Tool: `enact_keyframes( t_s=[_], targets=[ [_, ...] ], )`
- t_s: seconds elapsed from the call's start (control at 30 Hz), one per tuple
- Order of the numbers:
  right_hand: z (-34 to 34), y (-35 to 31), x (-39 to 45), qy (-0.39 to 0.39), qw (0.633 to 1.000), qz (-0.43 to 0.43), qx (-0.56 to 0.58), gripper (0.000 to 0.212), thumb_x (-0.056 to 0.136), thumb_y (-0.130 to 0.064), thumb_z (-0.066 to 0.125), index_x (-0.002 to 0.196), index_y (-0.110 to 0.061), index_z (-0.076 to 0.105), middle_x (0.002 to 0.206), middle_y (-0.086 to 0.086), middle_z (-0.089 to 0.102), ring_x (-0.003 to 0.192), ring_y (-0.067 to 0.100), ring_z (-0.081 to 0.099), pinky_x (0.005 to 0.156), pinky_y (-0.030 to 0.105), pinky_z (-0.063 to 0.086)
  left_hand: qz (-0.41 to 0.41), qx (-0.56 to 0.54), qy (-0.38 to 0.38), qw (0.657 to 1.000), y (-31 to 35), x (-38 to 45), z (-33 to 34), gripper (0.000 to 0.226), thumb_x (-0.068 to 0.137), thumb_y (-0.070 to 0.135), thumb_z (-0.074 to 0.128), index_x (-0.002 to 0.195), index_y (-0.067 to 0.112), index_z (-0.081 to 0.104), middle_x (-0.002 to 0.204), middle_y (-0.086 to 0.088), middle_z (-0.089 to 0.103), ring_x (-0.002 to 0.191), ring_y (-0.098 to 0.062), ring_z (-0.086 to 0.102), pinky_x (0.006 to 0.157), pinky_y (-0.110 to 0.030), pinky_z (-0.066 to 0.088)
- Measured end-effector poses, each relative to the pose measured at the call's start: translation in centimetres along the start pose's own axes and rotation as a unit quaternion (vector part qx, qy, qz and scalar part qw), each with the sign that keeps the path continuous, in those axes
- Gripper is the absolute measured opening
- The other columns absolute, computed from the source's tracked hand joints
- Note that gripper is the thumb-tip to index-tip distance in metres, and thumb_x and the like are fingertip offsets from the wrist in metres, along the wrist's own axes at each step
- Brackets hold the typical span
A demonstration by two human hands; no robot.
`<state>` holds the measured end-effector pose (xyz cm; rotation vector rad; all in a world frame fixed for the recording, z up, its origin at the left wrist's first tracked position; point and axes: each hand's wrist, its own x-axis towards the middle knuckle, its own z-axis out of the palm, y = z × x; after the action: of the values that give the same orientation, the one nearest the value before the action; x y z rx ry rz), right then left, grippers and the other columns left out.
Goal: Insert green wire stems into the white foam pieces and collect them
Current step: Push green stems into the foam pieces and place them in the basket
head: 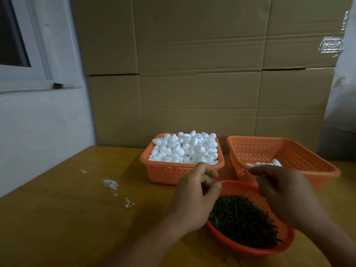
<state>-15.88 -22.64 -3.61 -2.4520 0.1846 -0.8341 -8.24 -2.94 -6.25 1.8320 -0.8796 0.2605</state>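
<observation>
An orange square basket (154, 166) at the table's back is heaped with white foam pieces (185, 149). To its right a larger orange basket (292, 151) holds a few foam pieces (267, 163) at its near side. In front, a round red basket (250, 249) holds a pile of green wire stems (242, 222). My left hand (194, 197) hovers over the round basket's left rim, fingers loosely curled, with nothing seen in it. My right hand (285, 191), blurred, is above the round basket's far right rim, fingers stretched leftward, with nothing visible in them.
The baskets stand on a yellow-brown wooden table (67, 218) with white foam crumbs (110, 184) left of centre. Cardboard sheets (192, 74) close off the back. A white wall with a window (23, 45) is at the left, and a white plastic bag (344, 83) hangs at the right.
</observation>
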Motion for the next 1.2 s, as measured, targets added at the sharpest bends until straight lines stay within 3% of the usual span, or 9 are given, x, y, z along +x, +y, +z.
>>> enact_keyframes(
  t_s=[0.13,0.27,0.33,0.5,0.7,0.87,1.0,1.13,1.2],
  targets=[
    [0.2,-0.5,-0.9,-0.008,1.0,-0.023,0.019,0.021,0.091,-0.011,0.068,0.101,-0.029,0.075,0.054,-0.009,0.064,0.048,0.004,0.062,0.044,0.019,0.046,-0.05,-0.011,0.051,0.997,-0.6,1.7,-1.9,0.016,0.098,0.018,0.064,0.083,0.025,0.061,0.062,0.006,0.064,0.056,-0.006,0.058,0.055,-0.036,0.054],
    [0.5,-0.5,-1.1,-0.017,0.999,-0.029,0.026,0.012,0.09,-0.024,0.069,0.098,-0.029,0.076,0.057,-0.019,0.065,0.041,0.004,0.058,0.043,0.016,0.042,-0.138,0.02,0.076,0.987,-1.6,5.9,-5.2,0.034,0.101,0.037,0.056,0.074,0.021,0.068,0.059,0.008,0.067,0.049,-0.001,0.056,0.057,-0.025,0.045],
    [0.7,-0.5,-1.1,-0.009,0.999,-0.032,0.021,0.011,0.09,-0.025,0.069,0.097,-0.029,0.077,0.057,-0.024,0.064,0.043,0.003,0.058,0.045,0.014,0.042,-0.165,0.046,0.07,0.983,-2.3,8.6,-6.9,0.037,0.1,0.041,0.055,0.076,0.017,0.07,0.061,0.007,0.068,0.055,-0.01,0.059,0.065,-0.032,0.049],
    [1.0,-0.8,-1.5,0.0,0.999,-0.045,0.009,0.009,0.088,-0.026,0.069,0.092,-0.031,0.076,0.053,-0.015,0.063,0.046,0.002,0.059,0.044,0.02,0.045,-0.209,0.251,-0.037,0.944,-5.2,13.6,-8.3,0.025,0.092,0.025,0.068,0.091,0.001,0.073,0.081,-0.009,0.068,0.074,-0.023,0.06,0.074,-0.038,0.051],
    [1.0,-0.8,-1.6,-0.011,1.0,-0.019,0.002,0.01,0.089,-0.03,0.068,0.095,-0.033,0.076,0.065,-0.013,0.069,0.055,0.002,0.064,0.056,0.031,0.055,-0.18,0.462,-0.149,0.856,-6.3,14.7,-6.5,0.033,0.084,0.04,0.077,0.079,0.016,0.055,0.114,-0.005,0.065,0.105,-0.024,0.061,0.084,-0.036,0.05],
    [0.9,-1.0,-1.7,-0.012,1.0,-0.018,-0.002,0.008,0.089,-0.032,0.069,0.092,-0.035,0.075,0.066,-0.013,0.069,0.06,0.007,0.065,0.062,0.04,0.057,-0.214,0.513,-0.197,0.807,-5.8,14.6,-5.4,0.073,0.083,0.05,0.075,0.14,0.014,0.046,0.149,-0.006,0.043,0.137,-0.03,0.042,0.105,-0.044,0.042],
    [0.9,-1.1,-1.9,-0.012,1.0,-0.016,-0.004,0.008,0.089,-0.033,0.068,0.091,-0.037,0.074,0.06,-0.012,0.068,0.055,0.006,0.064,0.058,0.041,0.056,-0.237,0.519,-0.214,0.793,-5.2,14.8,-5.2,0.065,0.09,0.046,0.07,0.143,0.017,0.045,0.143,-0.003,0.046,0.135,-0.028,0.043,0.109,-0.046,0.042],
    [1.0,-1.3,-2.0,-0.019,1.0,-0.015,-0.009,0.009,0.089,-0.034,0.067,0.092,-0.036,0.075,0.057,-0.013,0.066,0.052,0.004,0.061,0.055,0.04,0.055,-0.269,0.503,-0.189,0.799,-5.5,15.1,-5.2,0.091,0.086,0.039,0.074,0.155,0.015,0.021,0.145,-0.007,0.046,0.131,-0.029,0.049,0.104,-0.043,0.047],
    [1.0,-1.5,-2.1,-0.023,1.0,-0.013,-0.012,0.009,0.088,-0.035,0.067,0.092,-0.035,0.075,0.056,-0.012,0.065,0.05,0.004,0.06,0.054,0.039,0.054,-0.278,0.488,-0.169,0.81,-6.1,15.3,-5.3,0.085,0.082,0.038,0.077,0.15,0.015,0.031,0.132,-0.005,0.051,0.124,-0.029,0.054,0.097,-0.041,0.05]
  ],
)
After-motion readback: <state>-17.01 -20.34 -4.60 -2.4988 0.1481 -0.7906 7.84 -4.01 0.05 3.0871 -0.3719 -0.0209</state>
